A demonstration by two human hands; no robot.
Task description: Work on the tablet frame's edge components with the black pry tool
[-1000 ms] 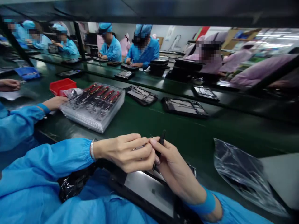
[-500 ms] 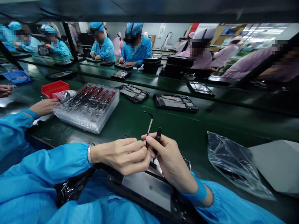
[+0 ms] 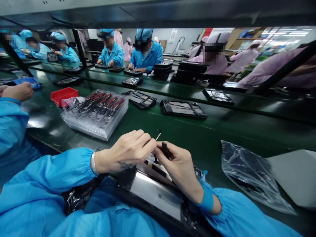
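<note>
My left hand [image 3: 130,148] is closed in a pinch, its fingertips meeting those of my right hand [image 3: 181,168]. A thin flex cable [image 3: 158,136] with a pale section pokes up from between the pinched fingertips; the rest of it is hidden. Black tweezers [image 3: 165,149] lie in the grip of my right hand, their rear end up and their points out of sight. Below both hands is an opened tablet-like device [image 3: 158,194] with a shiny metal plate and black frame, tilted at the table's near edge.
Stacked clear trays [image 3: 96,115] of small parts stand left, beside a red bin [image 3: 64,95]. Opened devices [image 3: 184,109] lie farther back. On the right are a clear plastic bag [image 3: 254,174] and a grey-white sheet [image 3: 296,177]. A co-worker's hand [image 3: 18,91] is far left.
My left hand has turned over and risen to the cable's upper part, so less of the cable shows. The co-worker's hand has left the trays, moving left.
</note>
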